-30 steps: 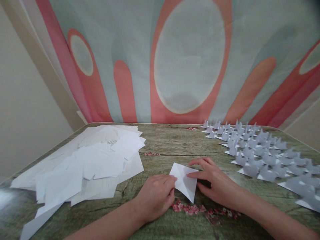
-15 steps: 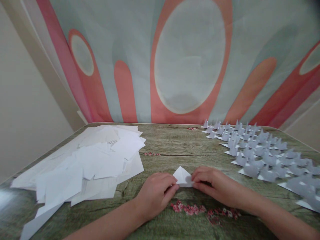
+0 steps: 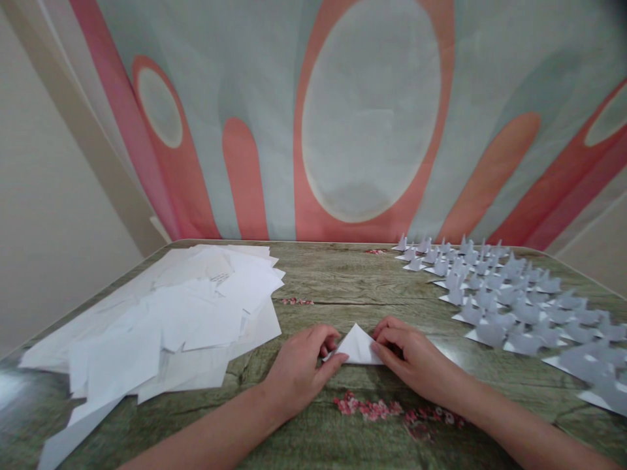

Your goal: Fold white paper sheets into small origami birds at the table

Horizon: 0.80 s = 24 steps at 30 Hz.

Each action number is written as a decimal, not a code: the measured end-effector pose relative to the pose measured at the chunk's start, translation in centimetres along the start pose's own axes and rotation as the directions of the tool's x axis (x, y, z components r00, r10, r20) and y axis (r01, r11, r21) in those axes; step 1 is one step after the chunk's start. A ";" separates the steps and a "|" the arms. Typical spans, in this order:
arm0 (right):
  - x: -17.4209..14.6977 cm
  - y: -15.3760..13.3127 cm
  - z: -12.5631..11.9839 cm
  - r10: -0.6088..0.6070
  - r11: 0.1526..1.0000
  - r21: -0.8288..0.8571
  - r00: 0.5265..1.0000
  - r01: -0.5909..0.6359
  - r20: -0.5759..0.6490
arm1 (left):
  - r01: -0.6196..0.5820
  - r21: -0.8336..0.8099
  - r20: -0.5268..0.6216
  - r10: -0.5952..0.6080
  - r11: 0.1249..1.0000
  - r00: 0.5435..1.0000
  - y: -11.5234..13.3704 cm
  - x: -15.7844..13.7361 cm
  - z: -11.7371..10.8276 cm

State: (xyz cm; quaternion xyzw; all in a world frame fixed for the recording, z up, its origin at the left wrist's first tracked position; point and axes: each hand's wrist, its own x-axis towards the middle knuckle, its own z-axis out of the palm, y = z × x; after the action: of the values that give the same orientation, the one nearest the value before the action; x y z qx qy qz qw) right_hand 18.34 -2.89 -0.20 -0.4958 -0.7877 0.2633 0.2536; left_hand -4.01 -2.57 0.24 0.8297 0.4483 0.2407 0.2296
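Observation:
A small white sheet of paper, folded into a triangle [image 3: 358, 346], lies on the table in front of me with its peak pointing away. My left hand [image 3: 306, 362] has its thumb on the triangle's left side, the fingers curled beside it. On the right edge, my right hand [image 3: 409, 352] pinches the paper between thumb and fingers. A crease runs down from the peak. The left corner shows partly under my left fingers; the right corner is hidden by my right hand.
A loose heap of white paper sheets [image 3: 196, 313] covers the table's left side. Several rows of folded white paper birds [image 3: 494, 326] stand on the right. The wood-patterned table [image 3: 337, 274] ends at a printed cloth backdrop [image 3: 279, 163].
My left fingers have lifted and curled at the paper's left side. My right hand has shifted slightly up and left along the edge, and more of the triangle shows.

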 end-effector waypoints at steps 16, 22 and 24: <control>0.1 -0.5 0.9 0.077 0.993 -0.080 0.996 -0.081 -0.049 | -0.157 0.075 0.139 0.146 0.985 0.979 0.3 -0.3 -0.3; 0.1 -0.7 1.0 0.069 0.994 -0.086 0.996 -0.074 -0.062 | -0.249 0.125 0.208 0.220 0.960 0.953 0.2 -0.3 -0.2; 0.0 -0.7 1.1 0.062 0.993 -0.097 0.995 -0.069 -0.075 | -0.280 0.131 0.227 0.246 0.951 0.942 0.2 -0.2 -0.1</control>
State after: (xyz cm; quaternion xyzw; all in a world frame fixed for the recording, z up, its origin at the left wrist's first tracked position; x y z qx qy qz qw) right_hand 17.16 -3.30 -0.59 -0.5425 -0.7736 0.2139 0.2481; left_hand -4.05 -2.82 0.40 0.9186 0.3247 0.1441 0.1730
